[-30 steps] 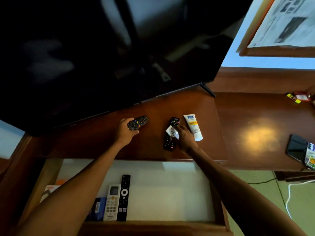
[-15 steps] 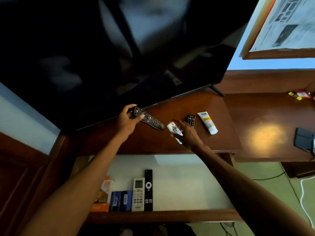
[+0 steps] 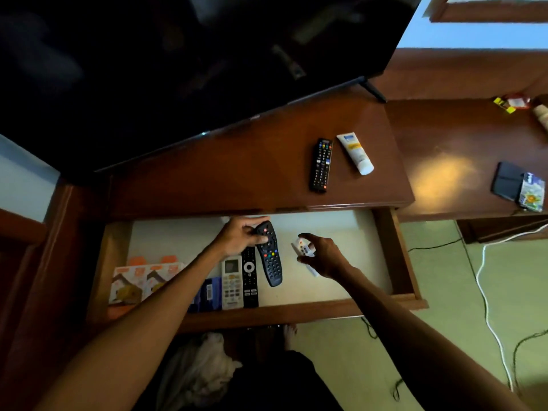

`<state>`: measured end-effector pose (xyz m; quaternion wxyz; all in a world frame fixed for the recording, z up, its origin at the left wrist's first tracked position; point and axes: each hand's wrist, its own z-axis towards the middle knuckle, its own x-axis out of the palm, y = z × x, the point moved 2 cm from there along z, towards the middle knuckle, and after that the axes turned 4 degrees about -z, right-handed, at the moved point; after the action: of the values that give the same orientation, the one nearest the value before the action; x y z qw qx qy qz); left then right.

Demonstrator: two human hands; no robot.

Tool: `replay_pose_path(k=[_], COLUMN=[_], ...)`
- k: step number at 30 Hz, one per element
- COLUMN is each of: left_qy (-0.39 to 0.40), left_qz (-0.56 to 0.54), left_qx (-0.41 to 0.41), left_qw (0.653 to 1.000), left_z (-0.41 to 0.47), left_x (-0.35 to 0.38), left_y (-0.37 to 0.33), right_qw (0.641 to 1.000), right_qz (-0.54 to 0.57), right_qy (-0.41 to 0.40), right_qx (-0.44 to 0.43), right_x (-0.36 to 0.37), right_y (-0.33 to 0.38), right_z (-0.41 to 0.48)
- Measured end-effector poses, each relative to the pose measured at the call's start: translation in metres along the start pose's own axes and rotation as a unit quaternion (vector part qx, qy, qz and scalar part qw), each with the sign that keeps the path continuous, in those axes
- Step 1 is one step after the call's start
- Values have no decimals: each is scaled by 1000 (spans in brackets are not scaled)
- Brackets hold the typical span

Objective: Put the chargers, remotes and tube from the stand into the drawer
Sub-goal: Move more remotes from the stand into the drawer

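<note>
Both hands have dropped from the bench into the open drawer [image 3: 397, 262]. The left hand [image 3: 240, 237] grips a black remote [image 3: 269, 253], its lower end beside the remotes already there. The right hand [image 3: 324, 256] holds a small white remote [image 3: 302, 247] above the drawer floor. Farther back on the wooden bench [image 3: 237, 179] lie another remote [image 3: 321, 164] and the tube [image 3: 355, 152], below the dark TV [image 3: 178, 69].

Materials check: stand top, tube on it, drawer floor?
Stand top: looks like varnished dark wood or veneer; glossy, reddish-brown, mirrors a light patch. Tube: likely soft plastic, white with a printed label and white cap; smooth, slightly shiny. Drawer floor: pale, matte, possibly laminate or a paper liner; cannot tell which.
</note>
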<state>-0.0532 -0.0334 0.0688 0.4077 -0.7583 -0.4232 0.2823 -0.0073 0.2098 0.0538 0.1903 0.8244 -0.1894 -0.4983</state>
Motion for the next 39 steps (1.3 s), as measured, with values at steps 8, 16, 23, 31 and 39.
replay_pose_path(k=[8,16,23,31,39], left_qy=[4,0,21,27,11], left_qz=[128,379,496,499,496], left_qx=[-32,-5,11,2,23], left_qw=[991,925,868,866,868], left_z=[38,62,61,59,54], left_x=[14,24,28,32,33], left_y=[42,67,68,73,75], right_qw=[999,997,995,992,992], right_qz=[-23,-26,-23,1,-21], right_qy=[36,42,71,116,121], right_qx=[25,53,73,53,41], right_x=[54,85,94,106,102], right_y=[-16,-9,-10,-13,-8], right_z=[19,23,22,19,13])
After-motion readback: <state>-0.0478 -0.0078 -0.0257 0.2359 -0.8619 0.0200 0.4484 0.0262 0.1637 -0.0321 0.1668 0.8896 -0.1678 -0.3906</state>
